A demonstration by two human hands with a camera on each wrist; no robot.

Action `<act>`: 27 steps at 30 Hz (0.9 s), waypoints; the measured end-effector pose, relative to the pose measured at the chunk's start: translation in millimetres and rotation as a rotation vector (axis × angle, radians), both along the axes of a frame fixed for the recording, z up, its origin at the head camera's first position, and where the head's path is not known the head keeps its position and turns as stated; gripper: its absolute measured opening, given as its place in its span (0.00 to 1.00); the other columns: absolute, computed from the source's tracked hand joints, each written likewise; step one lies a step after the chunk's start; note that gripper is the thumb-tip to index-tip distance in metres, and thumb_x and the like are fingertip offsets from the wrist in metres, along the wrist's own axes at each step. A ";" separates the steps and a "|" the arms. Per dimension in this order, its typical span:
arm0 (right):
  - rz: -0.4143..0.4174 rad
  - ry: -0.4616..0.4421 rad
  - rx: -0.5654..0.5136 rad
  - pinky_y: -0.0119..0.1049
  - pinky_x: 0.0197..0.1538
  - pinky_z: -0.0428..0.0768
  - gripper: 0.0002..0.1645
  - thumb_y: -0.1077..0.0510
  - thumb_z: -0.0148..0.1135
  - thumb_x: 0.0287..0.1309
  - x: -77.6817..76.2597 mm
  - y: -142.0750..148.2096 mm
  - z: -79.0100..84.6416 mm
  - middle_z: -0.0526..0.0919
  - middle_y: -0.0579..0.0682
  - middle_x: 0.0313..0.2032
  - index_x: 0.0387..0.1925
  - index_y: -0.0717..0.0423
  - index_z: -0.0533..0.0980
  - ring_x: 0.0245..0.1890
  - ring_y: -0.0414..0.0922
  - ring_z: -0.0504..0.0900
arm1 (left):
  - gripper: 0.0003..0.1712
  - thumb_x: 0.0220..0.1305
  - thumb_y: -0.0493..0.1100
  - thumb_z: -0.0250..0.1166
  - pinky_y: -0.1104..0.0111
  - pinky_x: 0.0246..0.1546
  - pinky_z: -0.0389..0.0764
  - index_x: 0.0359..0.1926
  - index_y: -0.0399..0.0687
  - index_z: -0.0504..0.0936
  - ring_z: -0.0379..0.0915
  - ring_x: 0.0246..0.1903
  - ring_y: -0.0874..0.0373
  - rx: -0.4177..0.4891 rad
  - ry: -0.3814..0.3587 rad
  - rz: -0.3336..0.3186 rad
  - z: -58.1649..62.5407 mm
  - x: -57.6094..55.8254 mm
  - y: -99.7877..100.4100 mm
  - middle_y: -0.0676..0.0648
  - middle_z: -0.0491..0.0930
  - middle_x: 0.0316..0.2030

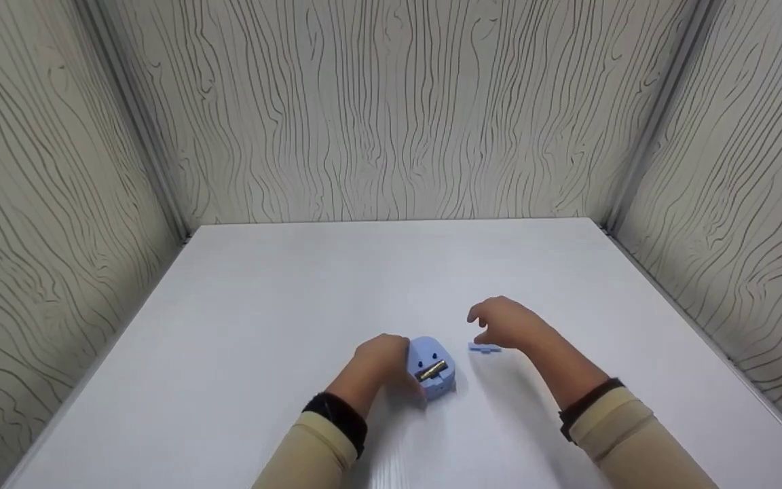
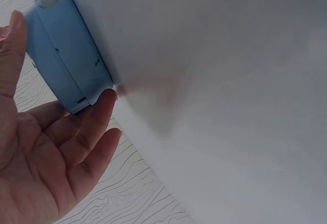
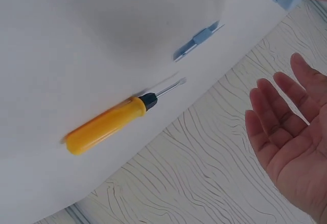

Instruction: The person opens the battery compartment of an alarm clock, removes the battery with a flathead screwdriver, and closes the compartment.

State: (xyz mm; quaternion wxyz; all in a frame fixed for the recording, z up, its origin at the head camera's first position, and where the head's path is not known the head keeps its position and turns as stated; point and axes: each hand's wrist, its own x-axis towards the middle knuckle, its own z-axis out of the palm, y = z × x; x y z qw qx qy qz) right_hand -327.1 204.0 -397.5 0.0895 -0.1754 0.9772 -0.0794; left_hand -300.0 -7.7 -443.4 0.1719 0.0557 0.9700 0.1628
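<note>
My left hand grips a small light-blue device with rounded corners by its left side. Its open compartment faces up and holds a gold-and-black battery. In the left wrist view, thumb and fingers lie around the light-blue case, which stands against the white table. To the right, my right hand hovers with loosely bent fingers and nothing in them. Just below its fingertips lies a thin light-blue cover with a tab. The right wrist view shows this hand's palm and spread fingers.
A yellow-handled screwdriver lies on the table near the cover; I cannot make it out in the head view. Wood-grain panels wall in the white table at the back and both sides.
</note>
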 end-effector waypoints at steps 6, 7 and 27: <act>0.009 -0.008 -0.026 0.43 0.45 0.77 0.20 0.58 0.68 0.49 3.7 -11.2 -0.3 0.80 0.51 0.40 0.47 0.52 0.77 0.42 0.48 0.78 | 0.55 0.19 0.61 0.80 0.55 0.52 0.71 0.56 0.49 0.73 0.71 0.45 0.52 0.024 -0.030 0.024 -1.3 -1.6 0.9 0.48 0.77 0.45; 0.010 -0.010 -0.028 0.42 0.45 0.77 0.20 0.58 0.68 0.49 3.9 -12.7 -0.4 0.81 0.51 0.39 0.47 0.52 0.78 0.42 0.48 0.78 | 0.55 0.19 0.61 0.80 0.55 0.52 0.71 0.56 0.49 0.73 0.71 0.44 0.52 0.026 -0.032 0.025 -1.6 -1.8 1.0 0.48 0.77 0.45; 0.201 -0.044 -0.119 0.39 0.45 0.78 0.13 0.58 0.64 0.52 15.6 -28.0 -17.5 0.80 0.43 0.36 0.43 0.49 0.80 0.36 0.40 0.75 | 0.51 0.25 0.60 0.79 0.58 0.51 0.72 0.56 0.46 0.73 0.72 0.44 0.52 0.007 -0.003 -0.011 2.2 0.1 -0.1 0.48 0.78 0.44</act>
